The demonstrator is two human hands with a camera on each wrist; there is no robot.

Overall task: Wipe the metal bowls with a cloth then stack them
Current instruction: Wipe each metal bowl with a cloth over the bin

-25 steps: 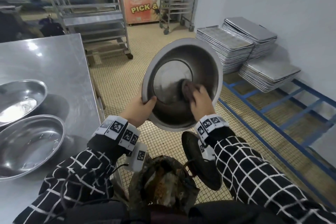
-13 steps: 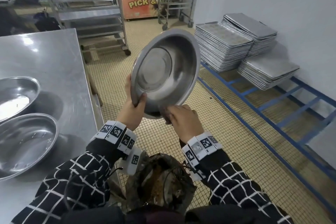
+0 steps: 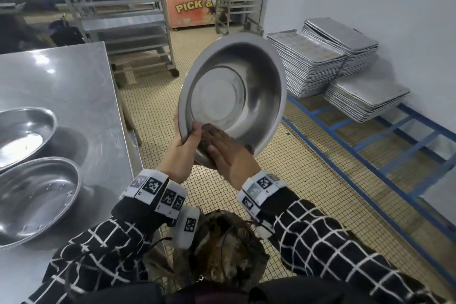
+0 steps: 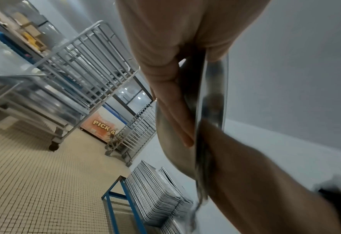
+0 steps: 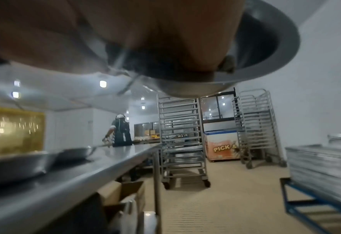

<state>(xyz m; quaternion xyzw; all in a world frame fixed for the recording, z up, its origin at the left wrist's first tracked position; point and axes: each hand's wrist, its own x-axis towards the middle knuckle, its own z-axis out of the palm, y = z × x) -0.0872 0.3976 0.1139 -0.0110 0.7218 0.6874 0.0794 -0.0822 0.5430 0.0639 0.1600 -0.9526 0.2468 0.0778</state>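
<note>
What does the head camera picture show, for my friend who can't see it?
Two hands hold up a tilted metal bowl: the left hand grips its rim while the right hand presses a dark cloth inside. Two more bowls sit on a steel table at left.

The dark cloth (image 3: pixel 206 137) is mostly hidden under the right hand (image 3: pixel 228 153) inside the held bowl (image 3: pixel 246 86), the two bowls on the table (image 3: pixel 27 131) are cut off by the head view's left edge, and the right wrist view is blurred.
</note>
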